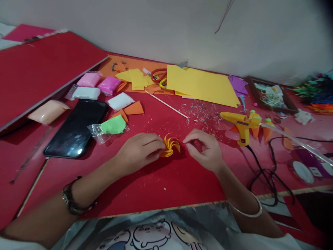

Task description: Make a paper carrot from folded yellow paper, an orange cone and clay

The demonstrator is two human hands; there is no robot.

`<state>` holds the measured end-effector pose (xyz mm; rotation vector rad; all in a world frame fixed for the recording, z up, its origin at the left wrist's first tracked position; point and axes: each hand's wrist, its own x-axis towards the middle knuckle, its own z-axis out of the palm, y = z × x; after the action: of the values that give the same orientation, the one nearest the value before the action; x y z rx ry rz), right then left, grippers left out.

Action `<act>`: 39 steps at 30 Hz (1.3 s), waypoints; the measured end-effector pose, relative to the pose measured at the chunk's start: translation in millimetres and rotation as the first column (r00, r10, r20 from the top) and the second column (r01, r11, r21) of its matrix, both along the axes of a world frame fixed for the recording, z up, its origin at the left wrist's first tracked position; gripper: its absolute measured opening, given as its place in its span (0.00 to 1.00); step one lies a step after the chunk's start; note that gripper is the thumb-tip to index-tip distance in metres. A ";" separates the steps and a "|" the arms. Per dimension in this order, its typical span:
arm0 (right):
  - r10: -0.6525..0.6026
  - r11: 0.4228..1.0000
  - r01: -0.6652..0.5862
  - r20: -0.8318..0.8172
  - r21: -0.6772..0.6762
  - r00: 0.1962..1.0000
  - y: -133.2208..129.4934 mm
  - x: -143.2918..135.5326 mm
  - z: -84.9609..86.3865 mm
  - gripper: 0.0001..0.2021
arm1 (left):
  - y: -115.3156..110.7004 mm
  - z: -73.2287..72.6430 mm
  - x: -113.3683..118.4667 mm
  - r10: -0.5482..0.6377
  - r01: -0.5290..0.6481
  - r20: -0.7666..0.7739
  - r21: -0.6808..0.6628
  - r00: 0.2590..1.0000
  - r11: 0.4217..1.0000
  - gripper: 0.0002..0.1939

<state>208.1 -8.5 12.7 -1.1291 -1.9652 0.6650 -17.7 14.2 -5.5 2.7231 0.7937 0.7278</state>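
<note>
My left hand (142, 152) is closed, its fingertips pinching a yellow-orange paper flower (171, 146) with curled, swirling petals. The flower is just above the red tabletop, and its left part is hidden behind my fingers. To its right, apart from the petals, my right hand (205, 149) holds thumb and forefinger together in a pinch. Whatever may be between those fingertips is too small to make out. A thin white stick (166, 105) lies beyond the flower, close to scattered glue strings (201, 113).
A yellow glue gun (241, 125) with its black cord (260, 170) is at right. Left are a black phone (76, 128) and several clay packets (113, 125). Yellow sheets (203, 85), red-handled scissors (157, 74) and a brown tray (287, 104) line the back. A raised red board (47, 66) stands left.
</note>
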 end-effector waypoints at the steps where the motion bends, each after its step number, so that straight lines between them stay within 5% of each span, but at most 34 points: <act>1: 0.011 1.000 -0.011 0.010 0.024 1.000 0.0 -0.6 1.0 0.08 | -0.2 -0.3 0.2 -0.003 0.003 0.000 0.012 1.000 1.000 0.06; 8: 0.158 0.981 -0.172 0.140 0.093 0.977 -0.4 -6.5 0.3 0.12 | -1.3 -0.4 3.0 -0.010 0.011 0.040 -0.028 0.999 1.000 0.06; 20: 0.203 0.978 -0.205 0.055 0.033 0.978 -1.5 -8.6 -2.0 0.08 | -3.9 2.6 6.0 -0.021 0.054 0.150 -0.221 0.988 0.974 0.06; 27: 0.260 0.965 -0.259 0.024 -0.040 0.965 -2.8 -9.8 -1.1 0.08 | -5.7 9.2 4.9 -0.109 0.170 0.176 -0.381 0.978 0.909 0.08; 39: 0.303 0.949 -0.301 0.012 -0.100 0.953 -4.1 -14.2 -1.4 0.07 | -3.1 12.5 7.9 -0.059 0.148 0.175 -0.558 0.983 0.816 0.08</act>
<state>193.9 -12.6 11.2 -0.9029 -2.1728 0.9175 -9.9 11.1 7.0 2.1218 0.6833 0.5486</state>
